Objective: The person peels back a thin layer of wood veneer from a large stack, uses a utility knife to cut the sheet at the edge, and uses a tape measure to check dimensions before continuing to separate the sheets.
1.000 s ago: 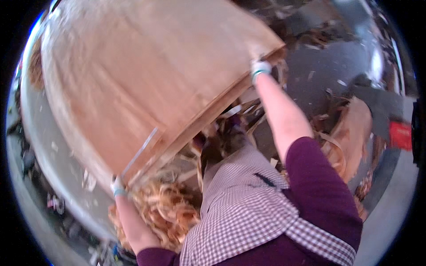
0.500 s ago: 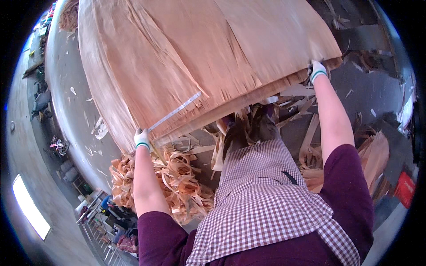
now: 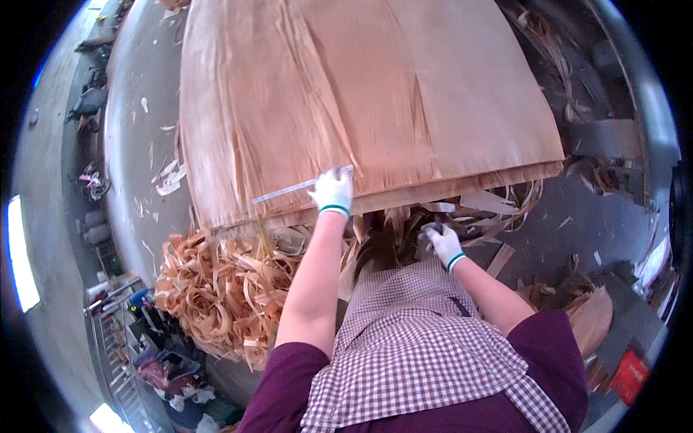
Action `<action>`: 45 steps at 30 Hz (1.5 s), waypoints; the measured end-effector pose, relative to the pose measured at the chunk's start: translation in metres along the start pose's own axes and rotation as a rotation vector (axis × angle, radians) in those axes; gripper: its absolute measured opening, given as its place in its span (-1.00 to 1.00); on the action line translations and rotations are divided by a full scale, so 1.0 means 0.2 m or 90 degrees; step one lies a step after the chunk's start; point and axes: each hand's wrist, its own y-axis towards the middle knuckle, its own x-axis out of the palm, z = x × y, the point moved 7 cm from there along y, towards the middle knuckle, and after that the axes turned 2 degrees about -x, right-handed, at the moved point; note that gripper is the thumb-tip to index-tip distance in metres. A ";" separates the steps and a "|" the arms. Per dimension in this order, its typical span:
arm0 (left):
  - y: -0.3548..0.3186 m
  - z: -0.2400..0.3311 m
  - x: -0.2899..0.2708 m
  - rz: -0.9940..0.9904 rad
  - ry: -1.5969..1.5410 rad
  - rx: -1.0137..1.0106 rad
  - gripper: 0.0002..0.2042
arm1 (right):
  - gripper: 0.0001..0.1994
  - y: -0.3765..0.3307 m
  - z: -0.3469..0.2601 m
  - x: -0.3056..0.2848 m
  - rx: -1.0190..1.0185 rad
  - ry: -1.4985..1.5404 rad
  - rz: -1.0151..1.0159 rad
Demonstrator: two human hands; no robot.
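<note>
Veneer (image 3: 361, 101) lay flat on the stack, its near edge toward me. Half a second before, both my hands gripped its corners; now my left hand (image 3: 333, 191) pressed a metal ruler (image 3: 289, 190) on the edge, while my right hand (image 3: 442, 244) had dropped below, curled, contents unclear.

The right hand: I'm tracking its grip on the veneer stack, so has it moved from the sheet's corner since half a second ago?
Yes. The right hand has left the veneer stack corner and dropped toward the checked apron, below the stack's near edge.
</note>
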 end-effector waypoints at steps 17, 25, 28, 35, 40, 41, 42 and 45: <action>0.33 -0.62 -0.81 -0.282 -0.760 0.088 -0.69 | -0.75 0.30 -0.92 1.27 -0.334 -0.434 0.207; 0.65 -0.84 -1.44 -0.215 -0.454 0.190 -0.79 | -0.76 -0.32 -0.89 2.34 -0.460 -0.131 -0.107; 0.73 -1.11 -1.82 -0.111 -0.351 0.194 -0.83 | -0.73 -0.29 -0.60 2.22 -0.480 -0.273 0.048; 0.33 -1.13 -1.90 0.000 -0.137 0.395 -0.82 | -0.76 0.18 0.29 2.33 -0.323 -0.492 -0.086; 0.30 -1.21 -1.62 0.054 0.425 0.254 -0.62 | -0.71 -0.10 0.08 2.61 0.042 0.222 -0.288; 0.32 -1.27 -1.58 0.032 0.464 0.211 -0.55 | -0.71 -0.07 0.04 2.61 -0.076 0.137 -0.258; 0.36 -1.39 -1.55 0.011 0.495 0.159 -0.48 | -0.72 -0.17 -0.11 2.59 -0.123 0.095 -0.211; 0.30 -1.61 -1.45 -0.041 0.478 0.077 -0.26 | -0.79 -0.29 -0.41 2.46 -0.263 0.046 -0.131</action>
